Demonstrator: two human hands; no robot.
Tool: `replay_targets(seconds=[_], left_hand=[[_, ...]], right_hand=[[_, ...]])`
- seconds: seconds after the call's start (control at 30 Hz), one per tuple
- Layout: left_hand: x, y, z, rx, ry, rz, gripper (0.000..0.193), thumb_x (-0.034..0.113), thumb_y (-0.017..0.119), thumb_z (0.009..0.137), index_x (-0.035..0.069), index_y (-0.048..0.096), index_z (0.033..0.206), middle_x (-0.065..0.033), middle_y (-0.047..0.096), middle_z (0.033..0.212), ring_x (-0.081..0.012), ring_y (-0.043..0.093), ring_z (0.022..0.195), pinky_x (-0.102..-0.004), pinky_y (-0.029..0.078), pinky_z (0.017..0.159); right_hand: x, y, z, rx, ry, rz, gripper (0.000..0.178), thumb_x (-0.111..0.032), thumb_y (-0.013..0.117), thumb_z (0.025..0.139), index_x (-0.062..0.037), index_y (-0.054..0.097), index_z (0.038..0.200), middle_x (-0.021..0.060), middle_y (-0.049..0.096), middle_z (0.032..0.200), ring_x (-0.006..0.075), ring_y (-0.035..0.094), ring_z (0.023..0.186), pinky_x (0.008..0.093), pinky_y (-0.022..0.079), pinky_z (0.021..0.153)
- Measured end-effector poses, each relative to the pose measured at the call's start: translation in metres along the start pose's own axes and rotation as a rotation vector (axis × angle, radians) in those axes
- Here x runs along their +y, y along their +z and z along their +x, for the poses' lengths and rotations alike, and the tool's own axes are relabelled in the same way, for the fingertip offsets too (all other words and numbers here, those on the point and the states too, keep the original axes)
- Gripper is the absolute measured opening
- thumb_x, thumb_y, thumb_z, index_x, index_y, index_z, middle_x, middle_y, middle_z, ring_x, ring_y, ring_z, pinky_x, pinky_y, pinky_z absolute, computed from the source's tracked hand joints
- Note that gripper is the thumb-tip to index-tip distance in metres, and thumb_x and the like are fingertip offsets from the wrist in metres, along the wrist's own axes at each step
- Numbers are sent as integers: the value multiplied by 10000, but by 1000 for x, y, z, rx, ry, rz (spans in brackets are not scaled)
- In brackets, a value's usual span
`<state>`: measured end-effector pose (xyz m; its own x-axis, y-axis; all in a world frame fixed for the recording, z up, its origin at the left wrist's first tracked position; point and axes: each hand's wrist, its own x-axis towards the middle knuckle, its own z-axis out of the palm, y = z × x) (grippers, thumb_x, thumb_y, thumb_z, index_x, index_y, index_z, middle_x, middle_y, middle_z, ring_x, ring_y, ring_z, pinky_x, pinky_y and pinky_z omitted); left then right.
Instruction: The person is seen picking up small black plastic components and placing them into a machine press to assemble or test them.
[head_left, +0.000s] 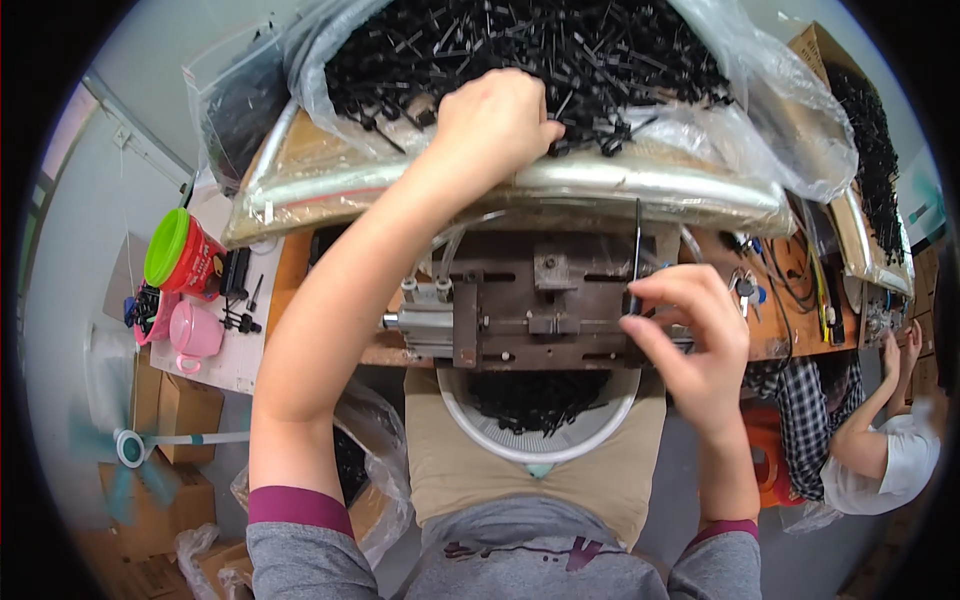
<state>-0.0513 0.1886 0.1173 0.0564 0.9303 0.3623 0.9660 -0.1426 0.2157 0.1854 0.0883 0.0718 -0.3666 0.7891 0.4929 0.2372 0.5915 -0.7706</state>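
A slim black rod (638, 238) shows over the brown fixture (508, 262), pinched by the right hand (698, 338), near end partly hidden; the left hand (496, 115) meets black parts (560, 50), fingertips mostly concealed, grip unclear to me.

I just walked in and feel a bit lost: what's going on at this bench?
The person's left hand is at the near edge of a heap of black pieces; whether it grips any is hidden. The right hand holds a slim black piece roughly upright between thumb and fingers, by the right end of a dark metal fixture. A white basket at the lap holds more black pieces.
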Motion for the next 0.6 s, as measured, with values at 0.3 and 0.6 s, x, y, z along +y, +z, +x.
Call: replay_targets(seconds=[0.3, 0.6], left_hand=[[18, -34, -36, 247, 56, -410, 182, 105, 709, 836, -62, 636, 829, -170, 677, 714, -251, 674, 640, -327, 530, 616], [34, -47, -100, 320, -139, -1112, 133, 87, 713, 849, -14, 667, 922, -98, 695, 937, -130, 634, 656, -234, 469, 545]], right_hand=[[15, 44, -64, -262, -221, -386, 257, -5, 675, 747, 31, 611, 993, 210, 603, 1242, 276, 662, 894, 350, 542, 761], [9, 61, -57, -332, -278, -707, 248, -20, 637, 743, 12, 629, 989, 198, 618, 1270, 155, 573, 610, 266, 454, 609]])
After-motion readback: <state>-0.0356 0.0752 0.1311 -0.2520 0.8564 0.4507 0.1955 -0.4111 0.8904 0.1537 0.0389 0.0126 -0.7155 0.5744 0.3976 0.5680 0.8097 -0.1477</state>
